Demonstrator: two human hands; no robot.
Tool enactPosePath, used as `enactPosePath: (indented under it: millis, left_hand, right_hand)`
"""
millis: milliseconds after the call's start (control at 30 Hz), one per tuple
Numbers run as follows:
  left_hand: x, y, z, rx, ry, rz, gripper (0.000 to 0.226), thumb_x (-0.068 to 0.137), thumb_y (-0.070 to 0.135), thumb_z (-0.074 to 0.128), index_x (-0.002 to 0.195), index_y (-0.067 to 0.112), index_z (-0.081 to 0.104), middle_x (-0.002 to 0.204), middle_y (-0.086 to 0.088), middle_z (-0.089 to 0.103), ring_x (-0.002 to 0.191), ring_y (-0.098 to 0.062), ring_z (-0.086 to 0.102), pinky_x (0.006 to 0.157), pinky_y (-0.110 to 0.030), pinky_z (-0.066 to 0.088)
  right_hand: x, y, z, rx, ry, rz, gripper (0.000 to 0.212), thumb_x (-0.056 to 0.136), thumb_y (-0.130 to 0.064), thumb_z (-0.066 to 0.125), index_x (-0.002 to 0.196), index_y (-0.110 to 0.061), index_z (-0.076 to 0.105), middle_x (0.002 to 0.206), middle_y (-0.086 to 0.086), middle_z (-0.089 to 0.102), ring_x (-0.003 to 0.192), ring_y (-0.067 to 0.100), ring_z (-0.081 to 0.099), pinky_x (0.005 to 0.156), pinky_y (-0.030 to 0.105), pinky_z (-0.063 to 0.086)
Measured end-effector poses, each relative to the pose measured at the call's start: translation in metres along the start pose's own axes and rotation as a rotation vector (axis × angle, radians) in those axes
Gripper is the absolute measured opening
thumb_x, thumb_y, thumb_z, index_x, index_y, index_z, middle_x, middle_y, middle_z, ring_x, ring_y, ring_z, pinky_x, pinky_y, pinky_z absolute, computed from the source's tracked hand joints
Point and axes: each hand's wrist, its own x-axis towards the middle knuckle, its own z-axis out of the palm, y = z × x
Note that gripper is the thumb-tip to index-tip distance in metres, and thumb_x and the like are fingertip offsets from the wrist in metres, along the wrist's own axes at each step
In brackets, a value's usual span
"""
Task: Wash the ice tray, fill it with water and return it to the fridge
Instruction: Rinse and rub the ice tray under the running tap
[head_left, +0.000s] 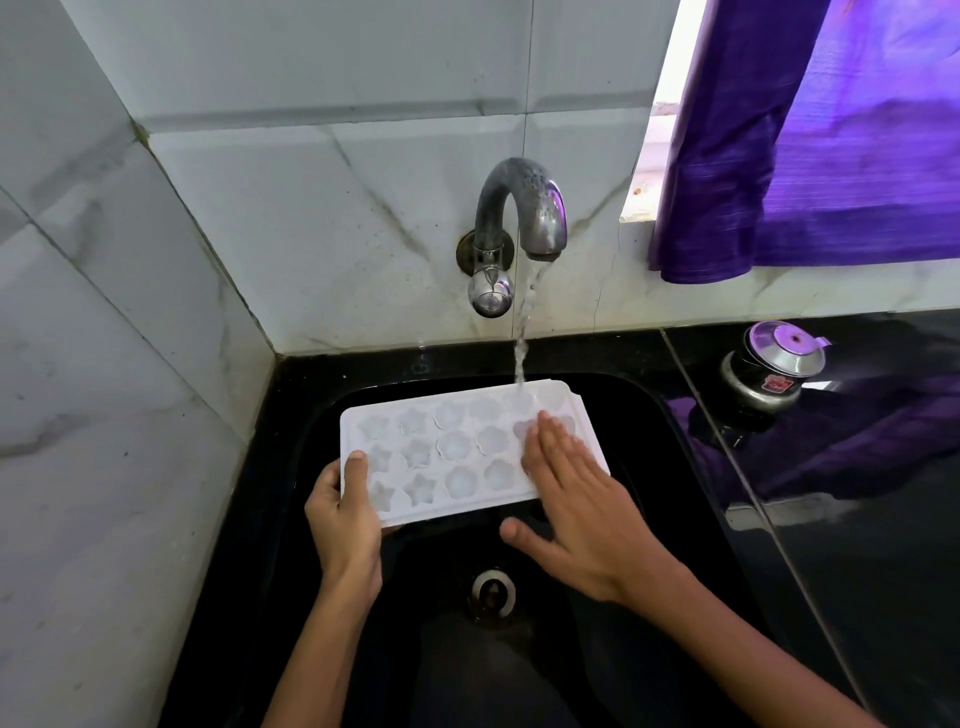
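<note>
Ice tray (457, 452): one; left hand (343, 506) fingers clamp corner, right hand (576, 512) fingers spread flat, gripping nothing.

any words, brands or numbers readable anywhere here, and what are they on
Nothing can be read.
Red label on the small steel pot on the black counter: it carries print, but it is too small and blurred to make out.
Ice tray, tap, tiles and purple curtain: no text visible.
</note>
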Motion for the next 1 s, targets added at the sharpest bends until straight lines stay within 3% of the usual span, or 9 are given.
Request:
enactPosePath:
  millis: [100,300,533,767,867,1000]
  left_hand:
    - [-0.006,-0.005,0.009,0.022,-0.052,-0.004,0.016,0.097,0.021,0.05,0.093,0.011,0.061,0.084,-0.004,0.067,0.071,-0.015,0.065,0.047,-0.016,0.049]
    - [-0.013,-0.006,0.021,0.016,-0.069,0.015,0.019,0.097,0.022,0.051,0.099,0.007,0.062,0.085,-0.004,0.067,0.07,-0.012,0.065,0.048,-0.015,0.049]
    - [-0.01,-0.013,0.023,0.005,-0.079,-0.04,0.02,0.097,0.024,0.051,0.099,0.008,0.062,0.088,-0.006,0.069,0.073,-0.016,0.067,0.053,-0.024,0.053]
    - [-0.007,-0.013,0.028,-0.04,-0.038,-0.031,0.023,0.097,0.028,0.051,0.087,0.011,0.063,0.084,-0.005,0.069,0.074,-0.016,0.066,0.057,-0.024,0.052]
    - [-0.001,-0.011,0.023,-0.047,0.003,-0.027,0.029,0.099,0.034,0.046,0.08,0.017,0.062,0.084,-0.003,0.069,0.079,-0.018,0.066,0.066,-0.032,0.053]
    - [-0.008,-0.009,0.029,-0.062,-0.029,-0.061,0.03,0.1,0.033,0.044,0.082,0.019,0.063,0.085,-0.002,0.069,0.076,-0.015,0.067,0.062,-0.03,0.052]
  right_hand:
    - [0.014,-0.002,-0.004,0.036,0.026,0.061,0.104,0.073,-0.078,0.001,0.145,-0.007,-0.02,0.152,0.01,-0.029,0.139,0.017,-0.031,0.109,0.023,-0.023]
    - [0.011,-0.019,0.004,0.005,-0.006,-0.157,0.101,0.075,-0.078,0.0,0.147,-0.009,-0.016,0.154,0.008,-0.024,0.141,0.013,-0.027,0.114,0.027,-0.018]
    - [0.021,0.006,0.002,0.081,0.047,0.052,0.091,0.079,-0.071,-0.006,0.146,-0.011,-0.016,0.152,0.004,-0.026,0.141,0.013,-0.026,0.117,0.028,-0.014]
    - [0.017,-0.011,0.01,0.098,0.039,-0.137,0.063,0.096,-0.048,0.005,0.148,-0.016,-0.01,0.155,-0.003,-0.019,0.141,0.004,-0.023,0.116,0.024,-0.015]
    - [0.017,0.003,0.01,0.113,0.044,-0.06,0.06,0.097,-0.047,0.006,0.147,-0.019,-0.011,0.155,-0.005,-0.019,0.14,0.002,-0.023,0.114,0.019,-0.017]
    - [0.036,0.005,0.01,0.096,0.099,0.001,0.068,0.091,-0.052,-0.002,0.148,-0.017,-0.012,0.157,-0.001,-0.016,0.142,0.007,-0.022,0.113,0.021,-0.016]
